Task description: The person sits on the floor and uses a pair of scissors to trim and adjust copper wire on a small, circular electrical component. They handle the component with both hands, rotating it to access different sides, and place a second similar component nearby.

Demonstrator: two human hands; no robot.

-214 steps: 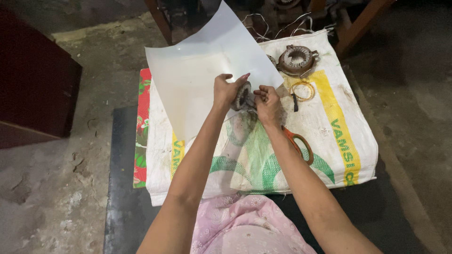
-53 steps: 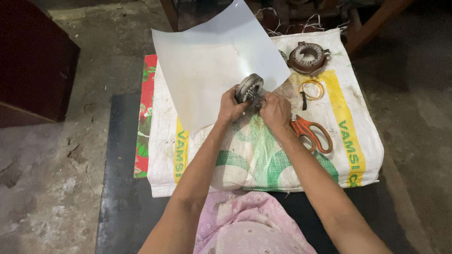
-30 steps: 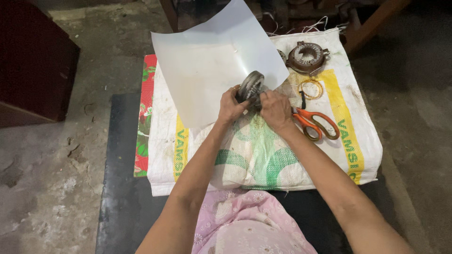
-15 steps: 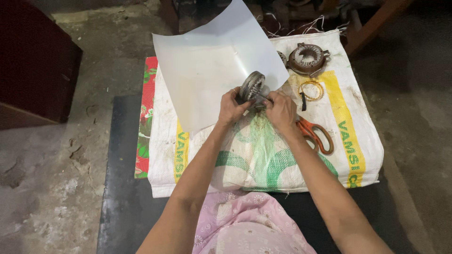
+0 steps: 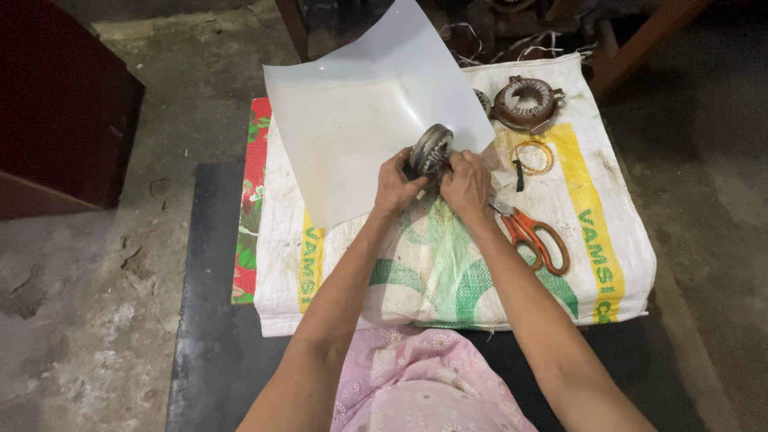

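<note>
Both hands meet over a woven plastic sack [image 5: 448, 272] spread on a dark mat. The left hand [image 5: 398, 182] and the right hand [image 5: 466, 182] close their fingers around a round metal motor stator [image 5: 432, 149], which stands on edge between them, lifted just above the sack and in front of a white sheet [image 5: 360, 120]. Orange-handled scissors [image 5: 532, 236] lie just right of the right wrist. A second ring-shaped stator [image 5: 524, 102] rests farther back.
</note>
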